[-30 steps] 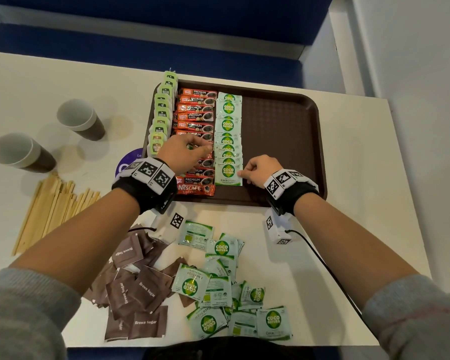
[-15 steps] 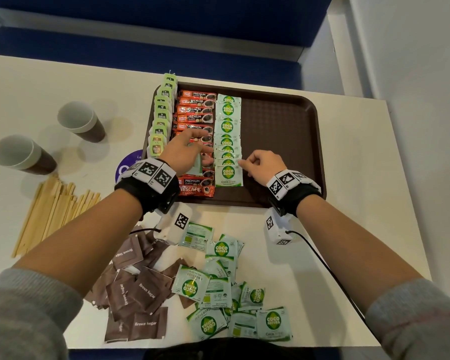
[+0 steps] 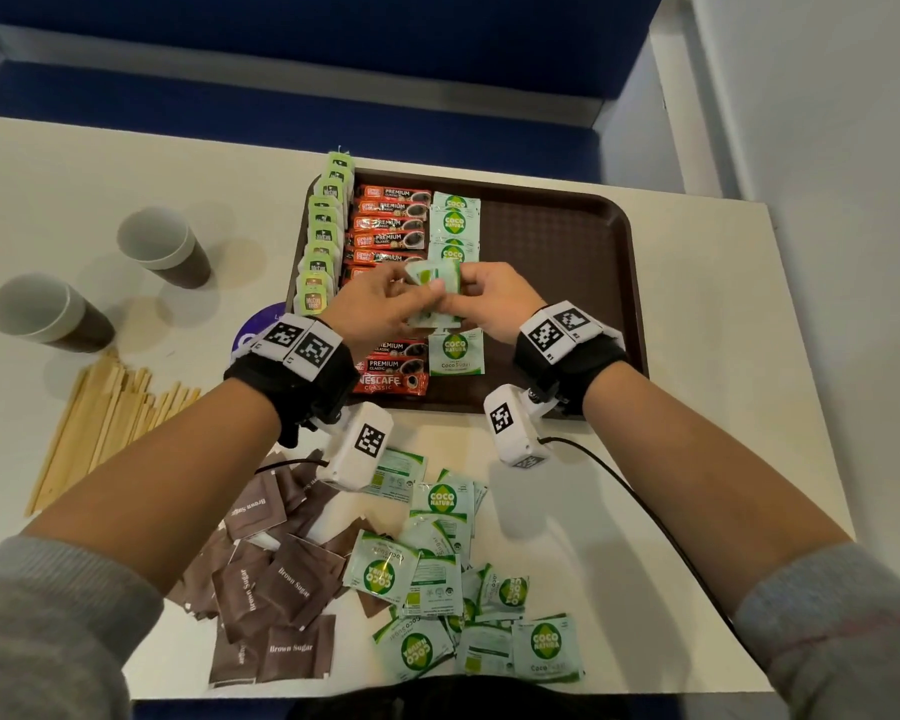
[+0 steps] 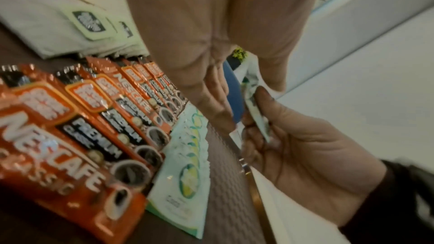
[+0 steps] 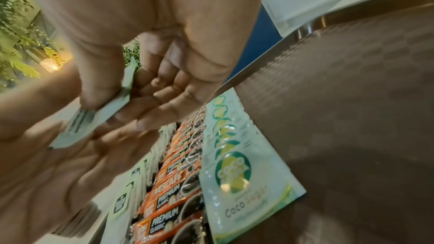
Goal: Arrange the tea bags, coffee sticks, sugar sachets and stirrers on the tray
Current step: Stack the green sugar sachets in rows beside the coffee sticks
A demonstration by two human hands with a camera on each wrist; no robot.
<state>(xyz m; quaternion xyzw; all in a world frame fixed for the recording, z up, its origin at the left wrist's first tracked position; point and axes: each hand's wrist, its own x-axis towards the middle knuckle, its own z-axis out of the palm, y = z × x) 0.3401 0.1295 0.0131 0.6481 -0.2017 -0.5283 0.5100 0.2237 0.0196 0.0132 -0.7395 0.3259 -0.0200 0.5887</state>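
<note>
Head view: both hands (image 3: pixel 437 304) hide held sachets (image 3: pixel 434 277) (count unclear).

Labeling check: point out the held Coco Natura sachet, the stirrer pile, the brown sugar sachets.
Held Coco Natura sachet (image 3: pixel 434 277): head view, top face.
Stirrer pile (image 3: pixel 106 418): head view, pile middle.
Brown sugar sachets (image 3: pixel 268 589): head view, central sachet.

coffee sticks (image 3: pixel 392 380) read nescafe; sachets (image 3: pixel 291 648) brown sugar.

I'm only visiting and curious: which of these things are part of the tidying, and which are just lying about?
Part of the job:
brown plastic tray
green tea bags
red coffee sticks
green-and-white sugar sachets
brown sugar sachets
wooden stirrers

Lying about:
two paper cups
</note>
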